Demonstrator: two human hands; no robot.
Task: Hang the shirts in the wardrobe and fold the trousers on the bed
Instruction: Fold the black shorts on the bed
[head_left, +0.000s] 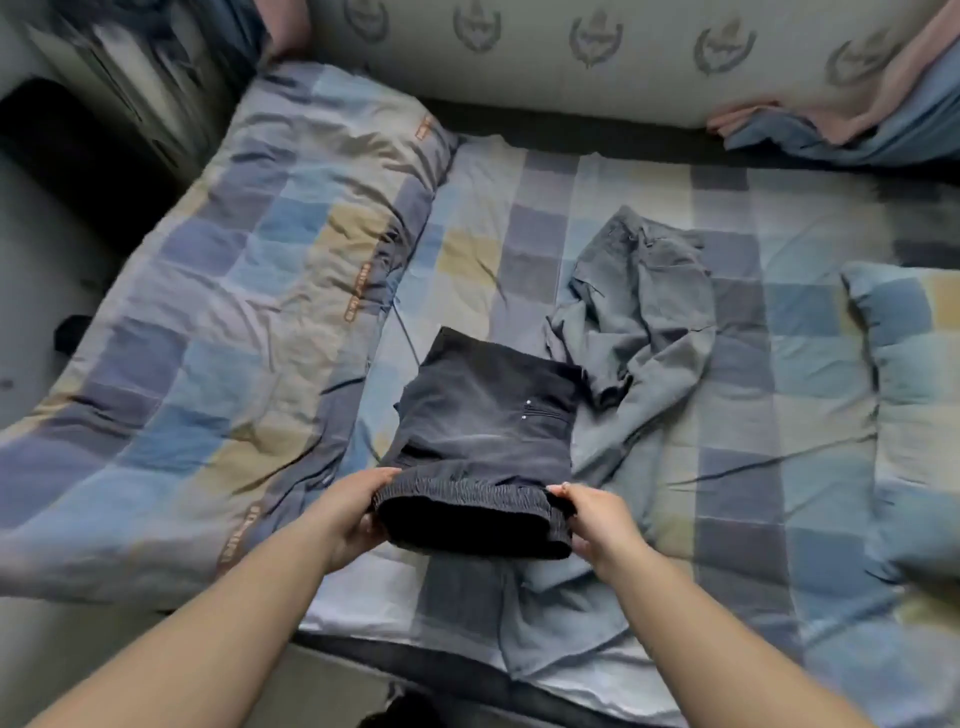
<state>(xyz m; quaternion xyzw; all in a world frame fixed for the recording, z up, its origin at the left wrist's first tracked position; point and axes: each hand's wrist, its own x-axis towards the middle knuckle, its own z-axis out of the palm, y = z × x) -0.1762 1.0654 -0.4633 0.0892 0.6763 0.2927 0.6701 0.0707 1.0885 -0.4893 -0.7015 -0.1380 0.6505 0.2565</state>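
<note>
Dark grey trousers (483, 415) lie folded into a short stack on the checked bed sheet (737, 467), elastic waistband towards me. My left hand (358, 514) grips the waistband's left end, thumb on top. My right hand (597, 519) grips the right end the same way. The waistband edge is lifted a little off the sheet. A pair of light grey-blue trousers (644, 322) lies crumpled and unfolded just right of and behind the dark pair, with one leg running under it towards the bed's near edge.
A checked quilt (249, 291) is bunched along the bed's left side. A checked pillow (914, 374) lies at the right. A patterned headboard cushion (571, 57) runs along the back, with pink and blue cloth (852, 124) at the far right. Floor lies left.
</note>
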